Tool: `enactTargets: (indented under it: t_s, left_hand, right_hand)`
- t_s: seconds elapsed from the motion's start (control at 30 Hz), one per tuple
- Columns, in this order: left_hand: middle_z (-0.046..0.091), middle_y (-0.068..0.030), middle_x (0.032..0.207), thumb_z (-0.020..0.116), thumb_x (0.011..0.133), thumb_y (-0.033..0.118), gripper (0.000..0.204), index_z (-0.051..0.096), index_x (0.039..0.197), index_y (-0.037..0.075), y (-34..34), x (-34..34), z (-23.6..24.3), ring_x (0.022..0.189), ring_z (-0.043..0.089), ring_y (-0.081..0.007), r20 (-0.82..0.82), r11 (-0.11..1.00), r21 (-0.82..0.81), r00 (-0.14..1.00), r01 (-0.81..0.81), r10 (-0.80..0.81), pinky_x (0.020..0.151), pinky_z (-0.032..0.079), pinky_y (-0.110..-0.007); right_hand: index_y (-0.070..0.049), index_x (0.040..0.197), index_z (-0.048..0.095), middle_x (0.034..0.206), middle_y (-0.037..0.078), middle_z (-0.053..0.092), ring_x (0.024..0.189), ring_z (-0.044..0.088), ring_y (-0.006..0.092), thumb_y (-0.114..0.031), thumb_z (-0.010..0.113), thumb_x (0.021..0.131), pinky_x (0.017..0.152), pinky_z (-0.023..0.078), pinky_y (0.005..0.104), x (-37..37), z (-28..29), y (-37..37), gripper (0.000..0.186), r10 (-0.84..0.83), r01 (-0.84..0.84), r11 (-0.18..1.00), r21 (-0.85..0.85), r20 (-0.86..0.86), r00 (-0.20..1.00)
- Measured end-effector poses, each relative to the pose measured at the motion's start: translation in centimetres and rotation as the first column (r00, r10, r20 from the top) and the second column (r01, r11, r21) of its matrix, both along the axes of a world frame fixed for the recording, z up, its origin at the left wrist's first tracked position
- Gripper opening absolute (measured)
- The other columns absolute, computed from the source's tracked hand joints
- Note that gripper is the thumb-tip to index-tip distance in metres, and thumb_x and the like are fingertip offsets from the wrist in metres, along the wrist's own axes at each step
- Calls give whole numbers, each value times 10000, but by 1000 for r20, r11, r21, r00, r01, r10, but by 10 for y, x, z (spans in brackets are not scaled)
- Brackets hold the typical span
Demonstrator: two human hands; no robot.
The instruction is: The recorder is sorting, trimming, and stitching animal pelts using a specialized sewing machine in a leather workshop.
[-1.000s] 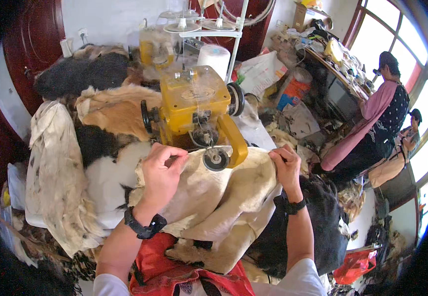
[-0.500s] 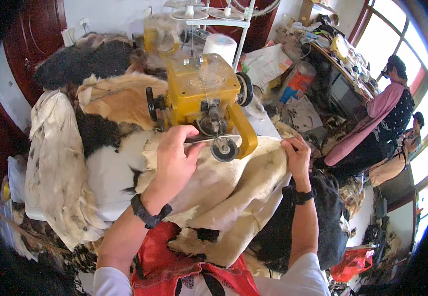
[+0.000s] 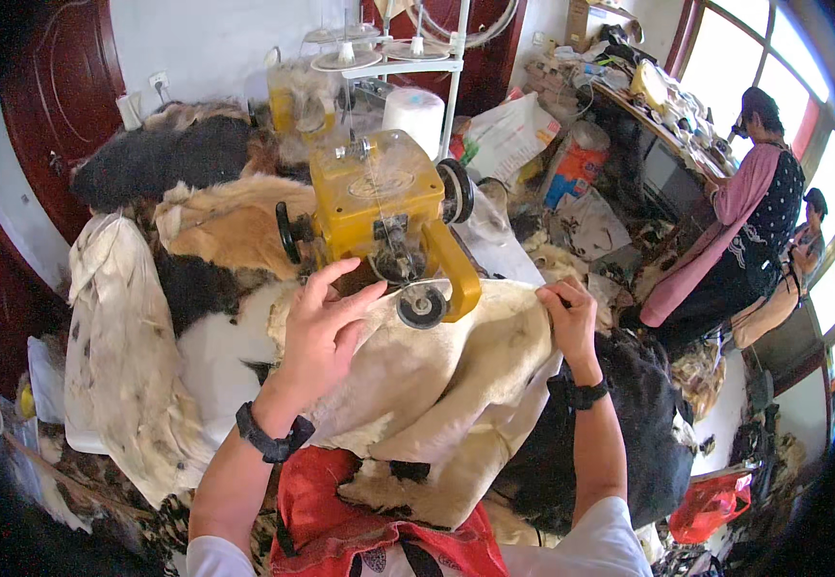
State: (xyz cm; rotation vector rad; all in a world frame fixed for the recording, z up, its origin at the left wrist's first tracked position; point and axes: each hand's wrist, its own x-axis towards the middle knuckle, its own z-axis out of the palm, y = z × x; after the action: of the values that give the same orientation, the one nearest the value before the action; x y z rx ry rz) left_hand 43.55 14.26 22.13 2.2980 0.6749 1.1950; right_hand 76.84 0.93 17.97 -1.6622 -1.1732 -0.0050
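A yellow sewing machine (image 3: 377, 181) with dark handwheels stands in the middle, its small feed disc (image 3: 421, 306) against the upper edge of a cream hide (image 3: 436, 394). The hide is draped toward me in loose folds, with a black patch low down. My left hand (image 3: 323, 332) is just left of the disc, fingers spread and raised, the index fingertip at the hide's edge beside the machine. My right hand (image 3: 571, 317) pinches that edge at the hide's right corner, right of the machine's curved arm.
Pelts (image 3: 124, 346) in white, tan and black lie around the white table (image 3: 215, 365). A thread stand (image 3: 451, 82) and cone (image 3: 411, 122) are behind the machine. Two co-workers, one in pink sleeves (image 3: 730, 231), stand by a cluttered bench (image 3: 643, 111) at the right. A red bag (image 3: 706, 505) sits low right.
My left hand's fingers, earlier closed on the hide's edge, have spread apart and lifted. My right hand keeps its pinch. The whole view shifted up between frames, then back down.
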Motion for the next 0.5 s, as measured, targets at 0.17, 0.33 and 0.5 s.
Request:
enactTargets:
  t_s: [0.17, 0.33, 0.5]
  left_hand:
    - [619, -80, 1206, 690, 726, -66, 382, 709, 1071, 95, 11, 1, -2, 1064, 580, -305, -29, 992, 111, 998, 59, -56, 884, 465, -394]
    - [630, -104, 1162, 713, 726, -50, 271, 676, 977, 44, 18, 0, -1, 1035, 596, -329, -145, 999, 40, 989, 36, -30, 904, 460, -410]
    - [633, -92, 1139, 762, 713, -35, 301, 688, 997, 31, 14, -6, -8, 1032, 607, -270, 141, 947, -313, 990, 72, -29, 899, 472, -352]
  right_hand:
    - [39, 869, 717, 752, 81, 575, 723, 560, 190, -93, 706, 831, 674, 442, 292, 0, 1, 0, 137, 0, 0, 1000, 4, 53, 999]
    - [44, 884, 698, 782, 74, 578, 742, 550, 167, -108, 694, 845, 692, 431, 289, 2, 0, -1, 157, -10, 13, 998, -61, 48, 999]
    - [36, 869, 718, 758, 104, 584, 718, 568, 211, -113, 702, 834, 678, 446, 310, -2, 0, 0, 154, -33, 35, 999, -29, 51, 998]
